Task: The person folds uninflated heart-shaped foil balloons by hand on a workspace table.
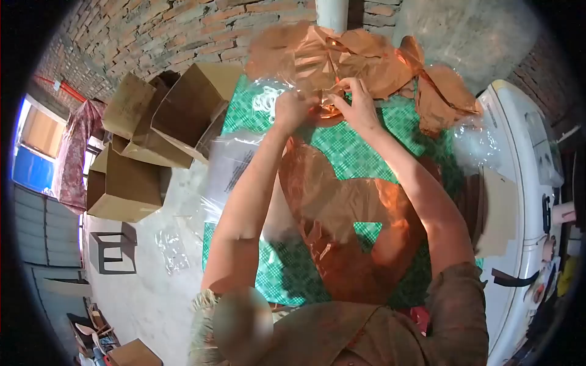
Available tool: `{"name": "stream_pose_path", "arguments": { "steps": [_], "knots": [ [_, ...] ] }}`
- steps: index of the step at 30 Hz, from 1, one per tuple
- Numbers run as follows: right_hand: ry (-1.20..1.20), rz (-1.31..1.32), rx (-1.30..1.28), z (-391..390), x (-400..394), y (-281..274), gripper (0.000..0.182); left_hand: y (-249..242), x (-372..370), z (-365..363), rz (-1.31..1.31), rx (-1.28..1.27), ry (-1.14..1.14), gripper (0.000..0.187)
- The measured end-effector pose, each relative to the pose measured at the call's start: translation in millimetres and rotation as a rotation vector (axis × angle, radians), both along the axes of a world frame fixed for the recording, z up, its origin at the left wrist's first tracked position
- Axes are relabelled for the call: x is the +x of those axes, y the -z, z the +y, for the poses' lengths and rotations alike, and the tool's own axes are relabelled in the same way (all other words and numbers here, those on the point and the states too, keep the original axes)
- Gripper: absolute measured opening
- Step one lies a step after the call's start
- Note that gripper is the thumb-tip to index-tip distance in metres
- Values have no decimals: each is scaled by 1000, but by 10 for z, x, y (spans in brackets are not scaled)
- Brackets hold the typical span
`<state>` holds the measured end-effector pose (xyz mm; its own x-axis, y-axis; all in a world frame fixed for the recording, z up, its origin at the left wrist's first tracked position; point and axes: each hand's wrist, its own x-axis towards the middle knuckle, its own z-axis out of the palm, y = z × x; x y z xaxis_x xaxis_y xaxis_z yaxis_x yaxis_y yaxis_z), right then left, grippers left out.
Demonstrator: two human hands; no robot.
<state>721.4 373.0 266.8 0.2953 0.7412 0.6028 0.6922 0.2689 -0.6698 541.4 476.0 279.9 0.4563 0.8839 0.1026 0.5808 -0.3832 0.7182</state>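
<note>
My left hand (293,111) and my right hand (360,111) are close together at the far part of the green checked tablecloth (244,113). Between them is a shiny, crumpled piece of copper-coloured foil (330,113), with the fingers of both hands closed on it. A large, flat copper-coloured foil balloon (332,201) lies below my forearms, its lower part near my body. More copper-coloured foil balloons (366,58) lie bunched just beyond my hands, and one (442,97) spreads to the right. White loops of string or ribbon (266,102) lie left of my left hand.
Open cardboard boxes (131,189) stand on the floor to the left. Clear plastic with a printed sheet (229,171) hangs over the table's left edge. A white appliance (519,183) borders the right side, with flat cardboard (497,210) beside it. A brick wall (183,30) rises behind.
</note>
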Motion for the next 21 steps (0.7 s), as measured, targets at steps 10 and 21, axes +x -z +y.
{"name": "stream_pose_path", "arguments": {
  "steps": [10,21],
  "knots": [
    [-85,-516,5,-211,70,84,21,-7,-1,63,-52,-75,-7,29],
    [-95,164,-157,77,84,184,21,1,-71,106,-357,-470,22,39]
  ]
}}
